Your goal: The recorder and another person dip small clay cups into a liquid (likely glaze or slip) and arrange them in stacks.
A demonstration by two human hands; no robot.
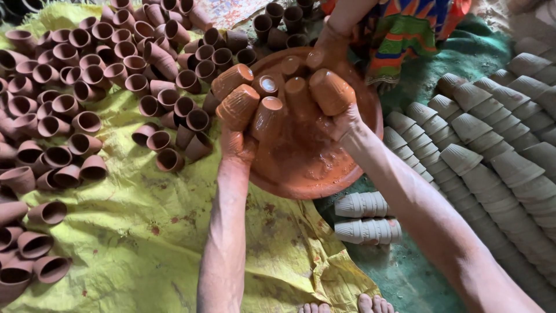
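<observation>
Left hand clenched in a grip on wet clay cups, several at once, fanned out above the fingers with rims mostly tilted away and up. Right hand likewise closed in a grip on more slip-coated cups, bases pointing up and toward the far side. Between the two grips, a few more cups crowded together, touching, one showing a pale wet inside. Long axes of the held cups splayed outward from each grip, like spokes. Directly beneath both grips, the round clay basin, smeared with orange-red slip, a shallow pool glistening just below the right grip. Both hands about equally close to the basin; left grip nearer its near-left rim.

Beyond the basin, another person's hand resting at the far rim, with a bright striped garment behind. Left of the left grip, a yellow sheet on the ground, covered with many red-brown coated cups lying on their sides or upright. Right of the right grip, rows of pale grey uncoated cups nested in long stacks, two short stacks lying near the right forearm on a green cloth. Bare toes at the bottom edge.
</observation>
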